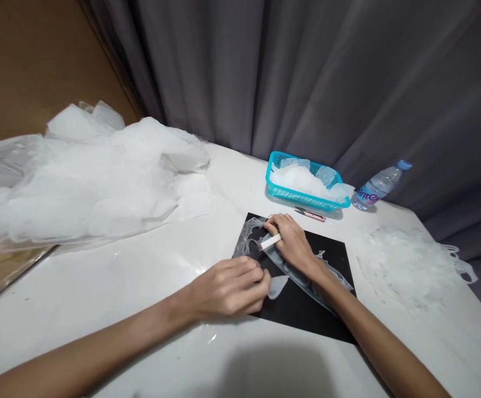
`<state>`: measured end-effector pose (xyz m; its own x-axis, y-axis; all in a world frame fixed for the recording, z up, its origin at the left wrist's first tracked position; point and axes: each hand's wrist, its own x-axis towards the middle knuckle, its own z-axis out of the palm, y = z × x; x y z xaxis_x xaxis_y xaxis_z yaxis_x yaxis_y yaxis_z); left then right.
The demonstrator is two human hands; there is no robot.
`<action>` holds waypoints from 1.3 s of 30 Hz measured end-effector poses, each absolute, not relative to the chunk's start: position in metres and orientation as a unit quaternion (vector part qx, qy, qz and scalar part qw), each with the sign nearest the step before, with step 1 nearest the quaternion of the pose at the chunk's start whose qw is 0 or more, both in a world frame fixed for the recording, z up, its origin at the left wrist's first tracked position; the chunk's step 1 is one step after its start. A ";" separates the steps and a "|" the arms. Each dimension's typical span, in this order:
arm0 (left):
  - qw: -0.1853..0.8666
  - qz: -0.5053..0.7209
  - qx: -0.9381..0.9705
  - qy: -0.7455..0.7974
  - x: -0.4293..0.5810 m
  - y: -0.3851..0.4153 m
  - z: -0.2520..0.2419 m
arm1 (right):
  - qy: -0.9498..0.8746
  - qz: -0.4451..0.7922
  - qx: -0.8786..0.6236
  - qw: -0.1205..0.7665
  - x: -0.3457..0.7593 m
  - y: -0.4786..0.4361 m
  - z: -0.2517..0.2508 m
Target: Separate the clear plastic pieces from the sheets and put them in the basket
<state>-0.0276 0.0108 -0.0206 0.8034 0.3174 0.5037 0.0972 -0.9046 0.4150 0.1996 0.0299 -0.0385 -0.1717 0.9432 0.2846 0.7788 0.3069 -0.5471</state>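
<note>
A black mat [306, 323] lies on the white table under both of my hands. On it rests a thin translucent sheet [248, 229] with wavy cut edges, running beneath my right hand [292, 240]. The fingers of that hand are closed around a slim white stick-like tool [270, 241]; its working tip is not clear. My left hand [232, 287] is closed at the mat's left edge, with a small translucent white piece [278, 287] coming out by its fingertips. What lies inside the left fingers is partly hidden.
Behind the mat stand a turquoise basket [306, 199] of translucent pieces and a water bottle [379, 187]. A pink-handled cutter [312, 215] lies before the basket. A large pile of white translucent sheets [99, 177] covers the left; tangled clear scraps [410, 268] lie right.
</note>
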 end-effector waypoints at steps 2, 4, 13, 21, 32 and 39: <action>0.353 0.291 0.867 0.197 -0.028 0.012 -0.019 | -0.747 0.142 -0.574 0.304 0.205 0.033 -0.038; 0.536 0.288 0.747 0.267 -0.027 0.019 -0.019 | -0.733 0.135 -0.577 0.335 0.213 0.033 -0.027; 0.791 0.299 0.464 0.265 -0.020 0.031 -0.017 | -0.708 0.344 -0.508 0.351 0.218 0.006 0.023; 0.824 0.256 0.434 0.258 -0.021 0.028 -0.011 | -0.653 0.438 -0.490 0.375 0.222 0.009 0.012; 0.834 0.256 0.429 0.234 -0.021 0.029 -0.013 | -0.651 0.433 -0.502 0.371 0.224 0.007 0.005; 0.839 0.242 0.428 0.232 -0.020 0.029 -0.012 | -0.638 0.447 -0.502 0.376 0.223 0.007 -0.001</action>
